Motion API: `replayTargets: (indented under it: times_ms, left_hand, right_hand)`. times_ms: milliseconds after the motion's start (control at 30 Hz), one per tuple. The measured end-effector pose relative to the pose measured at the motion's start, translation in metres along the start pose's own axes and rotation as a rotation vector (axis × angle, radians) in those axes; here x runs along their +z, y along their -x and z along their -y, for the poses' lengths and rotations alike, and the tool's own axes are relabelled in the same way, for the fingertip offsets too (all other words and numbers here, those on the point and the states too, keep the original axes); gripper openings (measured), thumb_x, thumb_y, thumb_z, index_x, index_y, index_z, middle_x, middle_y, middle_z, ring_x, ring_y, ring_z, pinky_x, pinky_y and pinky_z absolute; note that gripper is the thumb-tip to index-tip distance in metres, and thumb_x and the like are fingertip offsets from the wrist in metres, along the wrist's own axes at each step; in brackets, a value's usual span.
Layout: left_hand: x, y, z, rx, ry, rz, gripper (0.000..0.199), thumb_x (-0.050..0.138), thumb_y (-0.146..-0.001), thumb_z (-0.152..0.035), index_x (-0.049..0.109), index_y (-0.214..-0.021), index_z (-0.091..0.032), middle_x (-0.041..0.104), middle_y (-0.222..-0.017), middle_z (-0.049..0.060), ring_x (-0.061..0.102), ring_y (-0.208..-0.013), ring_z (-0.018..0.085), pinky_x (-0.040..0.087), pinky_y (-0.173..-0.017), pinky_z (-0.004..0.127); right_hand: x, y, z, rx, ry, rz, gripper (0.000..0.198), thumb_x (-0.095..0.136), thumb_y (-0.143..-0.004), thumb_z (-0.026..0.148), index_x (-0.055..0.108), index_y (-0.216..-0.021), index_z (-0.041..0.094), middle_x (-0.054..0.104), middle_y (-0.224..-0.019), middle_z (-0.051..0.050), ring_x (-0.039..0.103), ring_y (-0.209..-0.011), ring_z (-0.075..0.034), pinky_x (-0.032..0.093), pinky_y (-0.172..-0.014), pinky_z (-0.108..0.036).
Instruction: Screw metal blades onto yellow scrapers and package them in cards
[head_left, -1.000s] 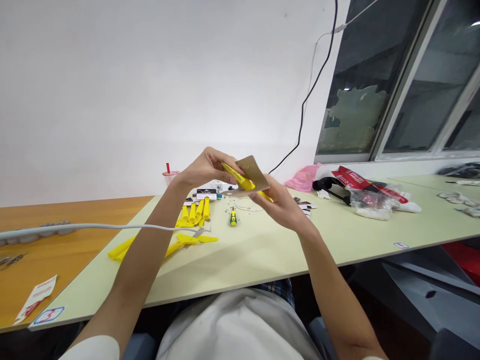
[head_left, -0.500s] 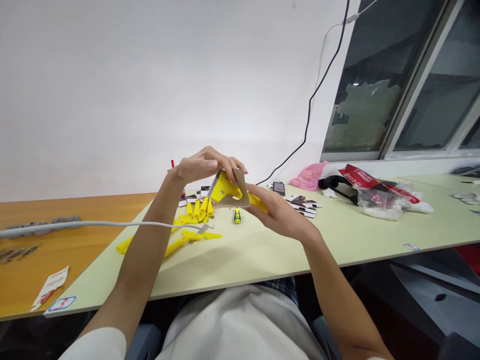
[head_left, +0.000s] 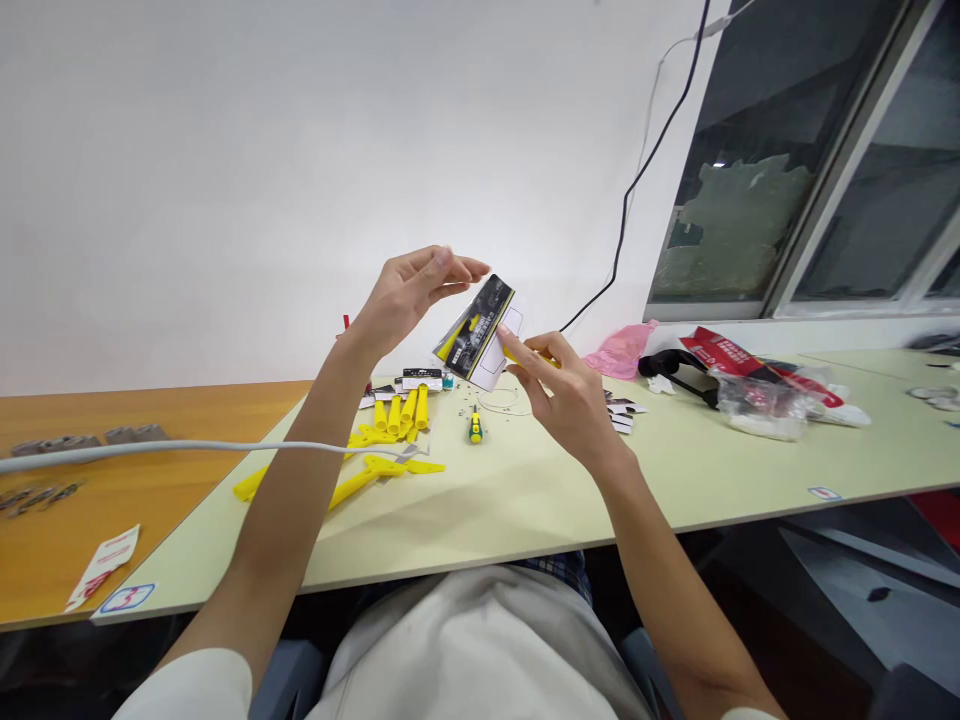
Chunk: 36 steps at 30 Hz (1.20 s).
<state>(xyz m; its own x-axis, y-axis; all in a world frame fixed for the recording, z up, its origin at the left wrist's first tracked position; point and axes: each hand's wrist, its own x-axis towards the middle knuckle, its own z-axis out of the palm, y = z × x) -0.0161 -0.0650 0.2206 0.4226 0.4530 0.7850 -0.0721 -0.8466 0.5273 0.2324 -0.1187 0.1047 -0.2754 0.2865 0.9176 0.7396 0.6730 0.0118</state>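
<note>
My right hand (head_left: 566, 390) is closed around the yellow handle of a scraper, most of it hidden by the fingers. Around the scraper's head sits a printed card (head_left: 482, 332) in black and white, held tilted above the table, its lower right part pinched by my right thumb. Some yellow and a clear edge show at its left side. Just above and left of the card, my left hand (head_left: 424, 290) hovers with fingers stretched out, holding nothing visible. A green and yellow screwdriver (head_left: 475, 428) lies on the table below.
Several yellow tubes (head_left: 401, 411) and yellow scraper parts (head_left: 375, 478) lie at left, near a grey cable (head_left: 225, 446) crossing the view. More printed cards (head_left: 622, 412) lie at right, before a pink bag (head_left: 622, 350) and red packaging (head_left: 739, 360). A black cord (head_left: 625, 215) hangs along the wall.
The folded card has turned from its brown inner side to its printed face and risen slightly. My left hand has come off it, moving up. My right hand still holds the scraper.
</note>
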Motion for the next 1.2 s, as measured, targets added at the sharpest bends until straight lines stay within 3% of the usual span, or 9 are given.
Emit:
replayTargets:
  times_ms: [133,267,533,633,733,833,967,1100,1200]
  left_hand:
    - [-0.003,0.003,0.001,-0.099,-0.068,0.141,0.062,0.064,-0.103,-0.08,0.079,-0.124,-0.024,0.081,-0.13,0.015,0.073,-0.131,0.034,0.059,-0.109,0.048]
    - [0.0,0.005,0.01,-0.169,-0.127,0.285,0.071,0.055,-0.103,-0.086,0.077,-0.135,-0.027,0.082,-0.118,0.014,0.075,-0.123,0.036,0.059,-0.107,0.046]
    - [0.0,0.003,0.021,-0.254,-0.215,0.256,0.072,0.081,-0.095,-0.066,0.065,-0.156,-0.03,0.077,-0.137,0.016,0.074,-0.127,0.034,0.058,-0.11,0.049]
    - [-0.003,0.003,0.019,-0.256,-0.3,0.283,0.077,0.091,-0.086,-0.055,0.068,-0.154,-0.028,0.074,-0.144,0.017,0.068,-0.139,0.038,0.055,-0.114,0.053]
    - [-0.004,0.003,0.02,-0.259,-0.294,0.309,0.079,0.096,-0.081,-0.047,0.07,-0.153,-0.029,0.078,-0.13,0.015,0.073,-0.128,0.037,0.058,-0.109,0.053]
    - [-0.003,0.001,0.03,-0.3,-0.248,0.288,0.073,0.1,-0.076,-0.04,0.077,-0.144,-0.027,0.081,-0.111,0.013,0.079,-0.108,0.033,0.061,-0.099,0.05]
    - [0.002,-0.003,0.047,-0.312,-0.194,0.195,0.057,0.103,-0.072,-0.034,0.086,-0.125,-0.022,0.083,-0.111,0.013,0.079,-0.108,0.032,0.062,-0.099,0.05]
    - [0.004,-0.004,0.062,-0.334,-0.134,0.109,0.047,0.103,-0.073,-0.038,0.088,-0.113,-0.019,0.085,-0.113,0.016,0.078,-0.107,0.029,0.062,-0.102,0.049]
    - [0.0,-0.001,0.068,-0.4,-0.153,0.131,0.042,0.099,-0.079,-0.05,0.089,-0.107,-0.02,0.085,-0.106,0.014,0.075,-0.089,0.024,0.062,-0.085,0.042]
  right_hand:
    - [0.001,0.0,-0.005,-0.004,0.013,-0.03,0.063,0.051,-0.116,0.019,0.053,-0.172,0.049,0.067,-0.117,-0.008,0.069,-0.091,-0.018,0.064,-0.083,-0.032]
    - [0.001,0.0,-0.004,0.015,0.032,0.006,0.058,0.053,-0.117,0.025,0.054,-0.172,0.043,0.07,-0.115,-0.008,0.067,-0.089,-0.019,0.06,-0.077,-0.031]
    - [0.003,0.0,-0.006,0.114,0.076,0.143,0.047,0.06,-0.115,0.039,0.063,-0.162,0.033,0.074,-0.114,-0.009,0.063,-0.077,-0.02,0.051,-0.071,-0.033]
    - [0.004,0.001,-0.006,0.185,-0.036,0.158,0.051,0.066,-0.111,0.04,0.056,-0.16,0.031,0.076,-0.119,-0.009,0.069,-0.085,-0.023,0.055,-0.076,-0.036]
    - [0.004,0.002,-0.005,0.345,-0.256,0.218,0.067,0.075,-0.104,0.049,0.044,-0.16,0.029,0.078,-0.108,-0.006,0.073,-0.086,-0.025,0.06,-0.078,-0.039]
    - [0.003,0.0,-0.003,0.532,-0.496,0.357,0.084,0.08,-0.098,0.062,0.036,-0.162,0.029,0.078,-0.1,-0.003,0.075,-0.075,-0.023,0.06,-0.063,-0.034]
    - [0.007,-0.005,-0.003,0.717,-0.714,0.365,0.108,0.089,-0.09,0.064,0.026,-0.17,0.026,0.081,-0.102,-0.007,0.077,-0.069,-0.024,0.058,-0.046,-0.03]
    - [0.02,-0.007,-0.008,0.793,-0.825,0.329,0.096,0.092,-0.088,0.063,0.041,-0.159,0.022,0.083,-0.107,-0.011,0.072,-0.065,-0.019,0.053,-0.042,-0.027]
    - [0.032,-0.004,-0.013,0.793,-0.901,0.311,0.086,0.092,-0.089,0.063,0.046,-0.15,0.024,0.083,-0.11,-0.01,0.069,-0.065,-0.016,0.049,-0.042,-0.025]
